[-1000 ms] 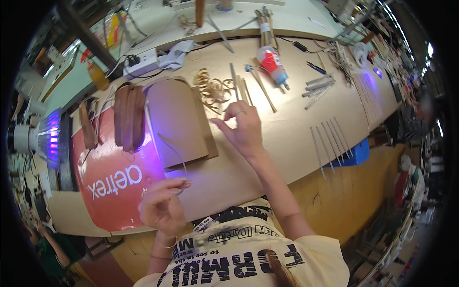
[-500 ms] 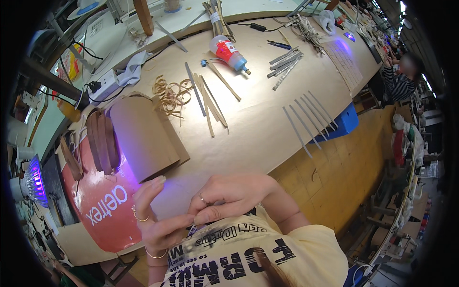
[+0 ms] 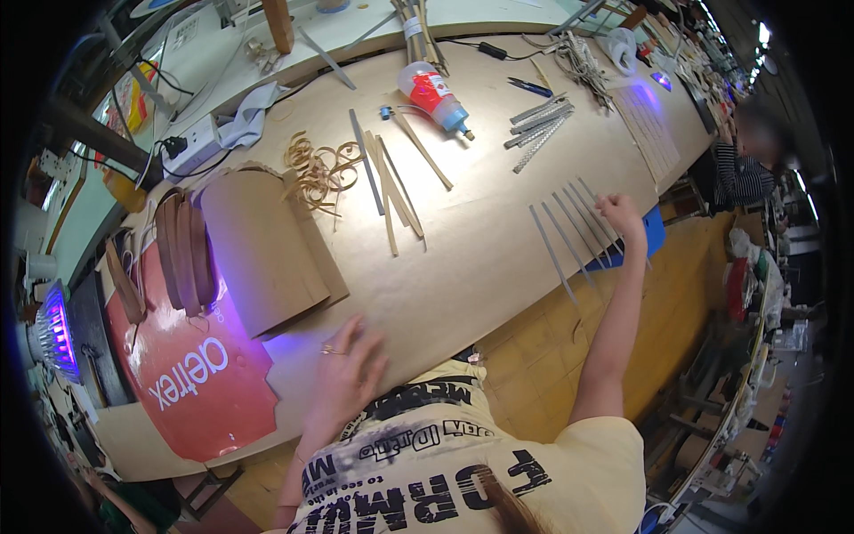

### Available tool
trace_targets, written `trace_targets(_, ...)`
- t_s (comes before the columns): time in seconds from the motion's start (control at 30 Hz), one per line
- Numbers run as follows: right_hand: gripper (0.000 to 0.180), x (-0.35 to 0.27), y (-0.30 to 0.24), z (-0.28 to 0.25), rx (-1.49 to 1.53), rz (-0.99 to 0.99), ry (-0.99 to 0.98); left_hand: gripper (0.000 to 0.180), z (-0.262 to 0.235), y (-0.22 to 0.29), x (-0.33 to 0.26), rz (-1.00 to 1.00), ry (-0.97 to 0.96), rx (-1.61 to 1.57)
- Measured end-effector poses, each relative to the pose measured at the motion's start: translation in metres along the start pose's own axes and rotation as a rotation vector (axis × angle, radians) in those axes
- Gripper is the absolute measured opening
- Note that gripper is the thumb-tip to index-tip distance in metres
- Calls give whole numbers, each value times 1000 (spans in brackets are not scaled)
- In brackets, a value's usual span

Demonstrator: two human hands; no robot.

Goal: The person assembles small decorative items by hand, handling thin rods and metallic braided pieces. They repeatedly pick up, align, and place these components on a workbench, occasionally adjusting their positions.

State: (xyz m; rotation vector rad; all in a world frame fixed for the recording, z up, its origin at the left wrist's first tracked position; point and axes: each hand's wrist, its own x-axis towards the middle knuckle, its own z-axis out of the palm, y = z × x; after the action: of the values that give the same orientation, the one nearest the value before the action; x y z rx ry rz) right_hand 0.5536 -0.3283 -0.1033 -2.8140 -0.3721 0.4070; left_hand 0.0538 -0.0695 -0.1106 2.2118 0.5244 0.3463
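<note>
Thin grey strips (image 3: 580,230) lie spaced at three o'clock, right hand (image 3: 622,217) there, grip unclear; patterned silver strips (image 3: 537,125) remain bunched; left hand (image 3: 349,367), fingers spread

To the left of the left hand (image 3: 350,365), a single large word in rounded white lower-case letters (image 3: 191,370) is printed on a red sheet (image 3: 245,387). Smaller white print (image 3: 220,315) is borne higher up on the same sheet, too small to be made out. Between the forearms, nearer the body than either hand, a pale yellow shirt (image 3: 578,458) is covered with dark lettering: bold block capitals (image 3: 531,472), an outlined line above them and smaller lines toward the left forearm. Well beyond the left hand, and farther out than the right hand (image 3: 620,216), white marks are carried by the red label (image 3: 433,87) of a bottle (image 3: 453,116); they cannot be read.
</note>
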Motion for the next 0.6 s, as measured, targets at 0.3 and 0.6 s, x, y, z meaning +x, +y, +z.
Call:
trace_targets(0.3,36,80,5,-7,26,200,-176,33,30,-26,-10,38,41,58)
trace_targets(0.6,56,67,-10,-25,-30,510,-327,35,25,-26,-7,65,19,19)
